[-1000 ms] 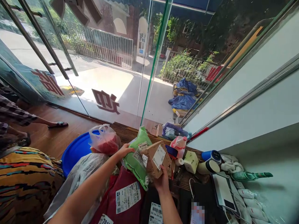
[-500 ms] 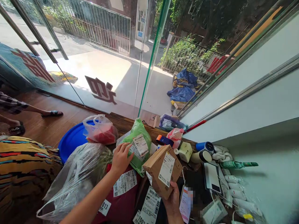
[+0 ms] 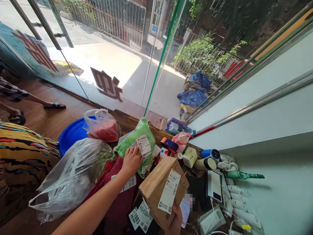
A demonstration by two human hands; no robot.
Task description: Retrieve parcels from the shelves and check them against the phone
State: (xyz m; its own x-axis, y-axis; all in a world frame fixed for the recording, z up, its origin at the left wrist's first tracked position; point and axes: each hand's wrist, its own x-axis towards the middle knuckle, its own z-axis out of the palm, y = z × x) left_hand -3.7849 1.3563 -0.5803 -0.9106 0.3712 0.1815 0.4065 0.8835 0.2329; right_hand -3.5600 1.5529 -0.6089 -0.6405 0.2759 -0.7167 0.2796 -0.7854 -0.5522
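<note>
My right hand [image 3: 175, 221] grips a brown cardboard box [image 3: 153, 178] by its lower right edge, thumb on the face with the white shipping label. The box is tilted, and most of that hand's fingers are hidden beneath it. With bent fingers, my left hand [image 3: 132, 160] takes hold of a green plastic mailer bag [image 3: 140, 129] beside its label. Under my left forearm lies a dark red parcel [image 3: 119, 166] with a partly covered label. A black parcel [image 3: 134, 205] with a label marked 1003 sits below the box.
At left are a clear plastic bag [image 3: 70, 176] of greens, a red-filled bag [image 3: 104, 129] and a blue tub [image 3: 69, 135]. Tape [image 3: 170, 143], a blue can [image 3: 210, 154], a white device [image 3: 214, 185] and a green bottle [image 3: 242, 175] stand right. A glass door [image 3: 117, 78] is ahead.
My left hand's fingers have gone from spread to bent on the green mailer bag, whose lower label now shows. The box has come lower and nearer in my right hand. The view has shifted slightly.
</note>
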